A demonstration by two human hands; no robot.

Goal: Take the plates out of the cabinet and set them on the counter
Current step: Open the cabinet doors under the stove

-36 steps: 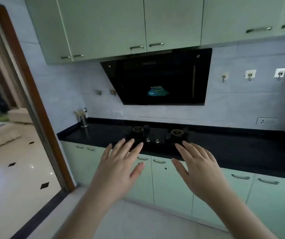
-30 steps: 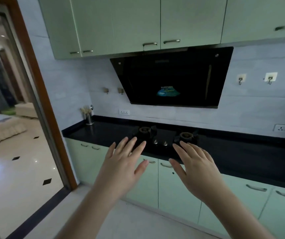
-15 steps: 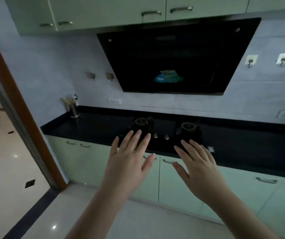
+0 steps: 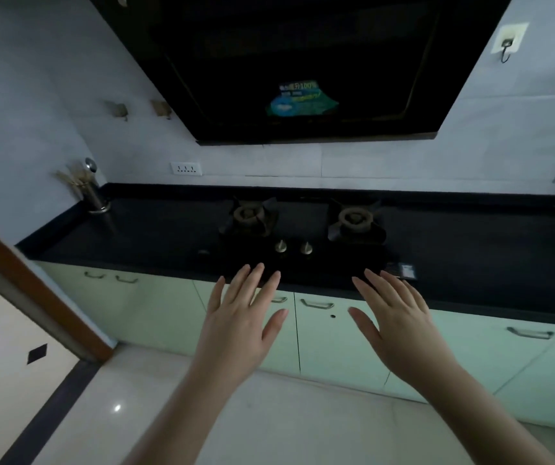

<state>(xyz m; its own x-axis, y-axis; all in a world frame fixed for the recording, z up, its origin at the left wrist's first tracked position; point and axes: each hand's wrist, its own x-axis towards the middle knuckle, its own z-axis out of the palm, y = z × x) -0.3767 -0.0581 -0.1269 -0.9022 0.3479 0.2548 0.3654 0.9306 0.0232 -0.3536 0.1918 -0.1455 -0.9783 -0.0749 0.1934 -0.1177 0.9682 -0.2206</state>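
Reaching out over the floor, both hands are spread flat with fingers straight and hold nothing — the left hand (image 4: 241, 322) in front of one lower cabinet door, the right hand (image 4: 400, 322) in front of the next door along. The cabinets (image 4: 331, 344) under the black tabletop (image 4: 155, 229) are all closed, so no plates show; where they sit cannot be told. On the tabletop's far left corner stands a metal holder (image 4: 95, 196) with thin sticks, perhaps chopsticks, poking up out of it. A two-burner hob (image 4: 303, 226) is set into the tabletop, with two knobs (image 4: 293, 247) at its front edge — just beyond the fingertips. A dark hood (image 4: 303, 62) hangs above it. Hooks (image 4: 507, 41) and sockets (image 4: 185, 168) are fixed to the pale wall.
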